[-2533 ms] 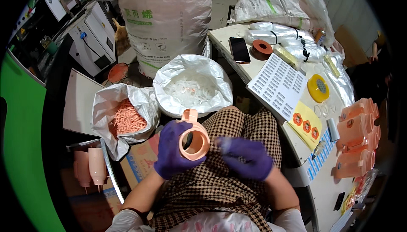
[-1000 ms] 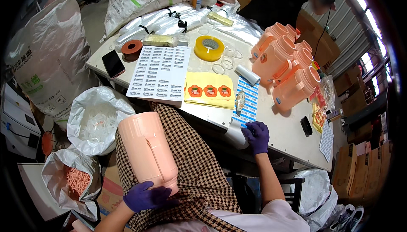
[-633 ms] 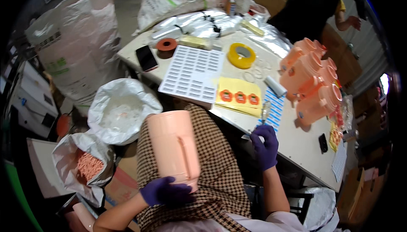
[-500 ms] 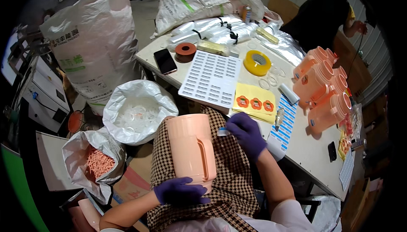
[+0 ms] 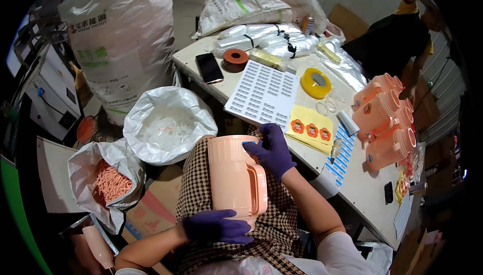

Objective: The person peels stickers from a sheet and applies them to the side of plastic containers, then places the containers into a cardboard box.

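A pale pink plastic jug [image 5: 231,180] with a side handle lies along my lap over a checked apron, its wide end toward the table. My left hand [image 5: 217,226], in a purple glove, is closed around its narrower near end. At the wide end, my purple-gloved right hand [image 5: 271,153] presses a small blue sticker [image 5: 249,143] against the jug's side, above the handle. The fingers of that hand cover part of the sticker. Beside it on the table lies a sheet of blue-striped stickers [image 5: 344,158].
Several pink jugs [image 5: 385,149] stand at the table's right. Yellow tape [image 5: 316,83], a label sheet [image 5: 263,93], yellow flower-sticker sheets [image 5: 312,123] and a phone [image 5: 209,68] lie on the table. Open white sacks [image 5: 136,124] stand at left. A person [image 5: 385,43] is at back right.
My right hand has moved left, bringing the blue sticker from beside the jug onto its wide end. The left hand keeps its hold. The person's arm at back right now reaches down near the jugs.
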Demonstrator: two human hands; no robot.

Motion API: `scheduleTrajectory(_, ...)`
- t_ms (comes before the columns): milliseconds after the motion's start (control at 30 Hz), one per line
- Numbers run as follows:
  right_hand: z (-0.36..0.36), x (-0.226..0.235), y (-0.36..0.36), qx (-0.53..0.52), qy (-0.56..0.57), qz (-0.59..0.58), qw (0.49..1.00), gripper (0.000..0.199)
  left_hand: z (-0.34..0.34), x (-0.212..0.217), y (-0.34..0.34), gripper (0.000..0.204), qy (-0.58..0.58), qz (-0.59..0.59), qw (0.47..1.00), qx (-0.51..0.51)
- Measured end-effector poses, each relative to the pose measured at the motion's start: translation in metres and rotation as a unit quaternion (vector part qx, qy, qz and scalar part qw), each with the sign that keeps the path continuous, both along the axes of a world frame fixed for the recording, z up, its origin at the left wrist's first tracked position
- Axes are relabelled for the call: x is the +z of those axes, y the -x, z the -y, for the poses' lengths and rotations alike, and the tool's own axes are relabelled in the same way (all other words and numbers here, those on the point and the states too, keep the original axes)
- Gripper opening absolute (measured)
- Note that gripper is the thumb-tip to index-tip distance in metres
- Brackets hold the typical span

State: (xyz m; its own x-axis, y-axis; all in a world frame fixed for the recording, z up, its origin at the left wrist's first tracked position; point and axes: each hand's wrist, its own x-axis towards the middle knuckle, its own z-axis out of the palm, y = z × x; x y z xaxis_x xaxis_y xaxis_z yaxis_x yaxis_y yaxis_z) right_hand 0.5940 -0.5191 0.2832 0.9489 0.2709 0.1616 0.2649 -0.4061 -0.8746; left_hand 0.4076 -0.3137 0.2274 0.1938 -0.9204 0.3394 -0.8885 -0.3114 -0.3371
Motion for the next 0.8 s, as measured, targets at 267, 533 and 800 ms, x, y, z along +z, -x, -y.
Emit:
scheduleTrajectory(267, 0.114, -0.007, -0.080, -0.065, 0.103, 0.276, 0.953, 0.037, -0.040, 0.153, -0.022, 0.030, 0.582, -0.557, 0.526, 0.272)
scheduleTrajectory(533, 0.146, -0.062, -0.128, -0.152, 0.172, 0.141, 0.963, 0.031, -0.026, 0.001, -0.091, 0.046, 0.716, -0.671, 0.173, -0.081)
scheduleTrajectory(800, 0.144, -0.061, -0.125, -0.149, 0.111, 0.162, 0.969, 0.016, -0.024, -0.078, -0.128, 0.053, 0.679, -0.714, 0.111, -0.131)
